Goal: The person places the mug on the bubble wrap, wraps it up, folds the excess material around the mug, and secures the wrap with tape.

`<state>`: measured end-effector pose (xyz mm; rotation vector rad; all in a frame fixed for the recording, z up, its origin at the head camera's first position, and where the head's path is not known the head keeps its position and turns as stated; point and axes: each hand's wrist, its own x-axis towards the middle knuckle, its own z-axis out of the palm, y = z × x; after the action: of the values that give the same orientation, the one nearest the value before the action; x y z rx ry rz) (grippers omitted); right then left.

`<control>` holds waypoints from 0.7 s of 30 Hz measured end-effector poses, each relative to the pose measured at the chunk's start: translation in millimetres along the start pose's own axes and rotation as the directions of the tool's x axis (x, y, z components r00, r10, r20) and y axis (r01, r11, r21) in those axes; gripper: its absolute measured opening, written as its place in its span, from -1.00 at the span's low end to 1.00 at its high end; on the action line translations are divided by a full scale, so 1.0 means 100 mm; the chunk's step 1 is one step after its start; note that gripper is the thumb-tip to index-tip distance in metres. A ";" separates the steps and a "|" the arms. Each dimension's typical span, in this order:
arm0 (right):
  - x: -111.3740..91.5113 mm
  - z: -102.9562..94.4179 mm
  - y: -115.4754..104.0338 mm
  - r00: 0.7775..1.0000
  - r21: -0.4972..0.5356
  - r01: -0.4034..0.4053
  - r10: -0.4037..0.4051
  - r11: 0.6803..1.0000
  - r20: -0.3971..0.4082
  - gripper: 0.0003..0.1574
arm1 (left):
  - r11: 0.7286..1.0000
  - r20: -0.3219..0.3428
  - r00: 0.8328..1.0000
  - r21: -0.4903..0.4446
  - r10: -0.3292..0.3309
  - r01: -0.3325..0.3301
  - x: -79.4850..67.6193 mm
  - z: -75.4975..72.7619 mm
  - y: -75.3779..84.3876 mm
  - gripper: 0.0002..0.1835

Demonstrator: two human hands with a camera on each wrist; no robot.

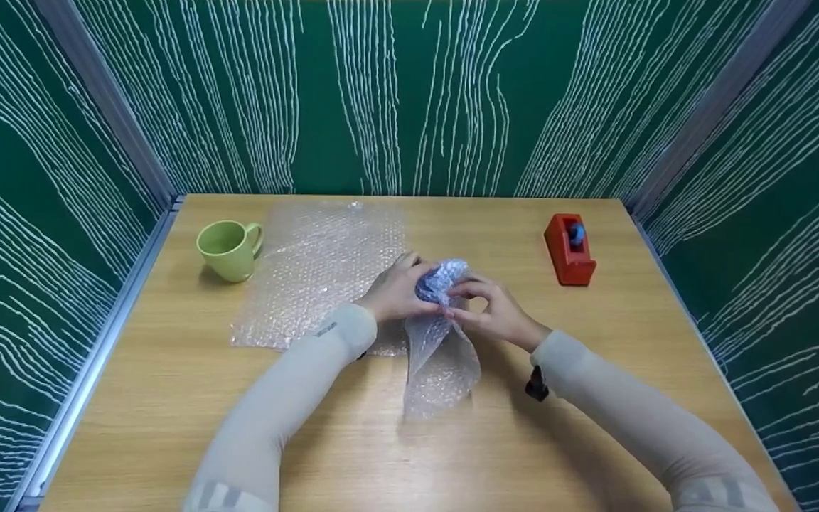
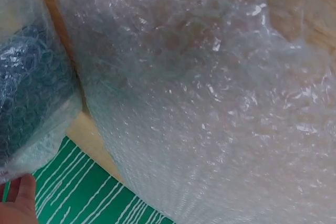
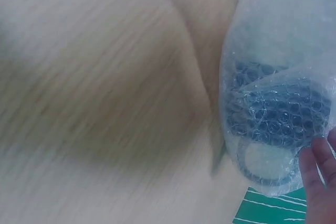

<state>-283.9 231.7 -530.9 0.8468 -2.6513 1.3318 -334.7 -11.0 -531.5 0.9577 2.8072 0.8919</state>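
A dark blue mug (image 1: 426,286) is held above the table, wrapped in a sheet of bubble wrap (image 1: 445,377) whose loose end hangs below it. Through the plastic, the right wrist view shows the mug's dark body (image 3: 283,114) and its looped handle (image 3: 262,181). My left hand (image 1: 402,288) grips the wrapped mug from the left side. On the other side my right hand (image 1: 498,313) pinches the bubble wrap between thumb and fingers. Part of the mug is hidden by the folded wrap and by my fingers.
Another bubble wrap sheet (image 1: 324,263) lies flat on the wooden table (image 1: 168,398), left of and partly beneath my hands. At the back left stands a green mug (image 1: 228,250). A red tape dispenser (image 1: 570,249) with a blue core sits at the back right. Green panels (image 1: 438,92) enclose three sides.
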 end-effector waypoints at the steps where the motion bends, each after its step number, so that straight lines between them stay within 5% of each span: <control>1: -0.01 0.00 0.00 1.000 -0.006 0.008 -0.008 1.000 0.000 -0.62 | 1.000 -0.011 1.000 0.010 0.010 -0.010 0.00 0.01 0.00 -0.09; 9: 0.03 0.08 0.00 0.999 -0.028 0.023 -0.023 0.999 -0.028 -0.72 | 0.998 -0.038 0.999 0.050 0.039 -0.038 -0.01 0.04 0.02 -0.11; 21: 0.15 0.23 0.00 0.994 -0.056 -0.039 0.033 0.998 -0.103 -0.70 | 0.997 0.142 0.987 -0.039 0.076 -0.071 0.00 -0.18 -0.04 -0.12</control>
<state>-292.4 207.3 -541.4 0.7075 -2.6244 1.2627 -340.7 -22.5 -518.5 1.0809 2.6444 0.8391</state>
